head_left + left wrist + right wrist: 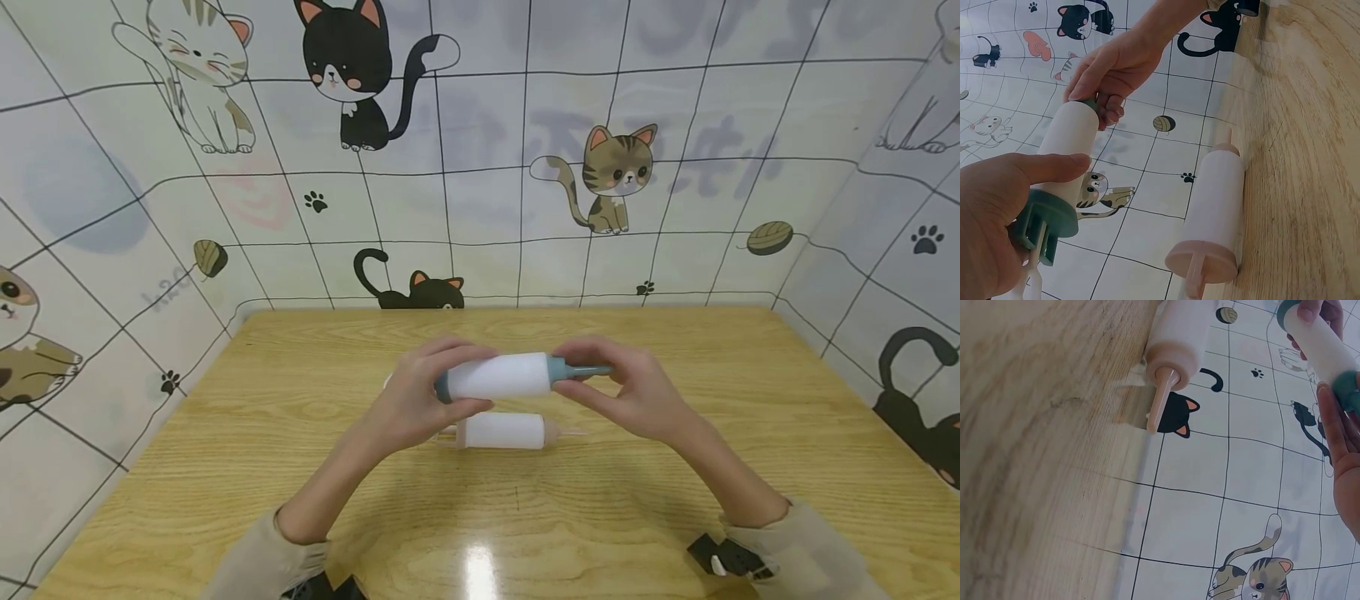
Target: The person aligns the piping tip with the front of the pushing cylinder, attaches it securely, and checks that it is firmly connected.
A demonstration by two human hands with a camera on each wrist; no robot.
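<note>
A white syringe-like tube [501, 377] with teal ends, seemingly an icing syringe, is held level above the table. My left hand [420, 392] grips its barrel near the teal flange [1054, 211], with the thumb along the side. White plunger parts [1034, 275] stick out behind that flange. At the other end, my right hand [630, 387] pinches the teal nozzle cap [558, 370], whose narrow tip points right. Just below lies a second syringe [502, 432], white with pale pink ends, flat on the table with its thin tip to the right.
The wooden table [300, 467] meets a cat-patterned sheet [487, 200] that rises behind it and on both sides. Black devices sit at both cuffs, one by the right sleeve [795, 542].
</note>
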